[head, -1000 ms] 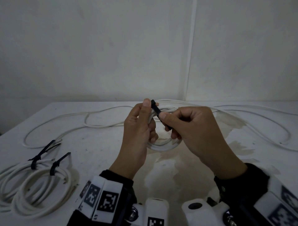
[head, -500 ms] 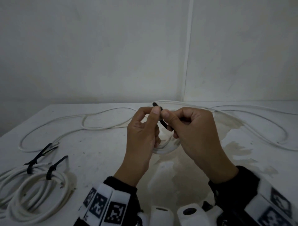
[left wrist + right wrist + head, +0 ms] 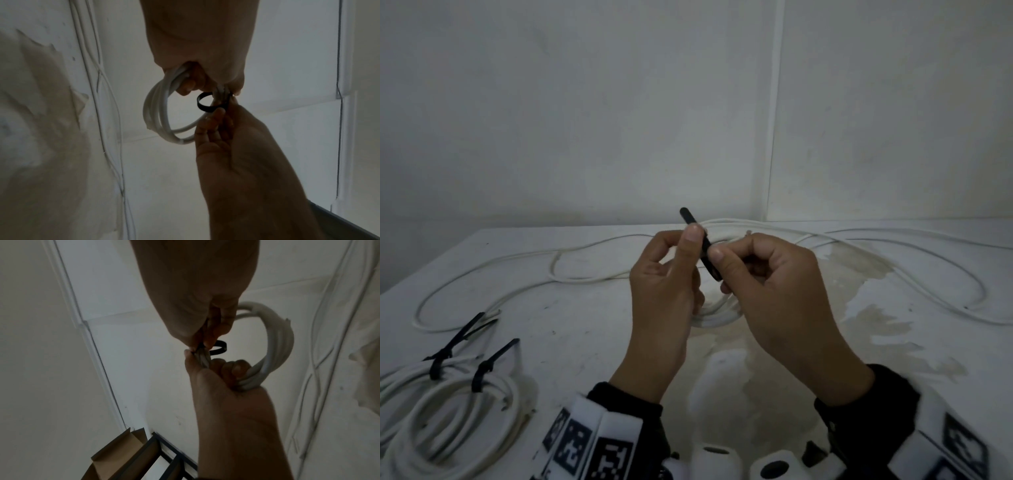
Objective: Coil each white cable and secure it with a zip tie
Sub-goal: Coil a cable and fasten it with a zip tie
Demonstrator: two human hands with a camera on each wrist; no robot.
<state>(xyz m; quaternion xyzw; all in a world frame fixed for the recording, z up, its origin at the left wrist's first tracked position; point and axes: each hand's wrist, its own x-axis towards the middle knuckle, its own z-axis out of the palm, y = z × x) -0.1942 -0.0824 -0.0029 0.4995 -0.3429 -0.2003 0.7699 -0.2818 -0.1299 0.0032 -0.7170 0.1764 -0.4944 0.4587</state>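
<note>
My left hand [image 3: 688, 246] grips a small coil of white cable [image 3: 717, 313] in its curled fingers, just above the table, with the thumb pressed on a black zip tie [image 3: 703, 245]. My right hand [image 3: 722, 270] pinches that tie between thumb and forefinger right beside the left thumb. In the left wrist view the zip tie [image 3: 205, 104] forms a loose black loop around the coil's strands [image 3: 156, 113]. The right wrist view shows the tie's loop [image 3: 220, 348] beside the coil [image 3: 277, 337]. The tie's tail points up and away past my left thumb.
Two coils [image 3: 448, 411] bound with black zip ties [image 3: 482, 363] lie at the table's near left. Loose white cables [image 3: 585, 253] trail across the back of the stained white table [image 3: 585, 342], with a long loop at the right [image 3: 928, 270]. Walls stand close behind. A cardboard box [image 3: 123, 456] sits beyond the table.
Both hands have shifted slightly left while keeping hold. The tie's tail stands a little further above my left thumb, and the right thumb has closed in beside it.
</note>
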